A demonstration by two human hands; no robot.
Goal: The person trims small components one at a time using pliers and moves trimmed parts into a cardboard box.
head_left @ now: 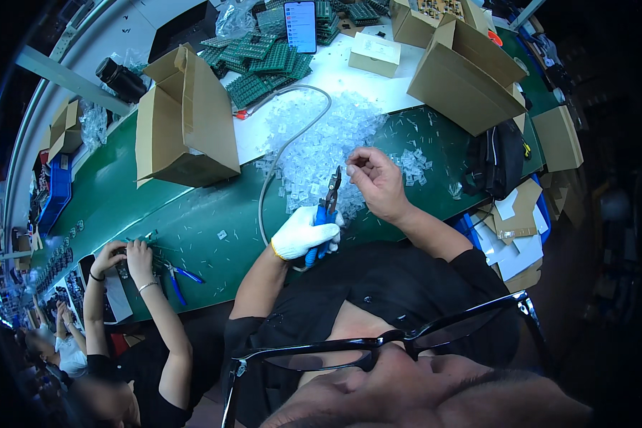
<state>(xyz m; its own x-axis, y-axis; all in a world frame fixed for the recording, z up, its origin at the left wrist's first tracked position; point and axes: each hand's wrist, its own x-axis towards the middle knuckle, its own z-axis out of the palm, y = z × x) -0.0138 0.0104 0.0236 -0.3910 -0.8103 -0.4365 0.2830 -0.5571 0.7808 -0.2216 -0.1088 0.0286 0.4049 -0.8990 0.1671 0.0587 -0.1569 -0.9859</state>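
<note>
My left hand (303, 232), in a white knit glove, is closed round the blue handles of a pair of nippers (331, 198), whose dark jaws point up and away from me. A grey cable (265, 192) runs from near the handles in a loop over the table. Just right of the jaw tips, my bare right hand (379, 184) is pinched, thumb against fingers. Whatever it holds is too small to make out. Beneath and beyond both hands spreads a heap of small clear plastic pieces (321, 135), with a smaller cluster (412, 167) right of my right hand.
Open cardboard boxes stand at left (210, 135) and right (464, 78). Green circuit boards (264, 60) are piled behind the heap, beside a propped phone (300, 27) and a small carton (375, 54). A co-worker's hands (128, 258) work at left near blue-handled pliers (180, 278).
</note>
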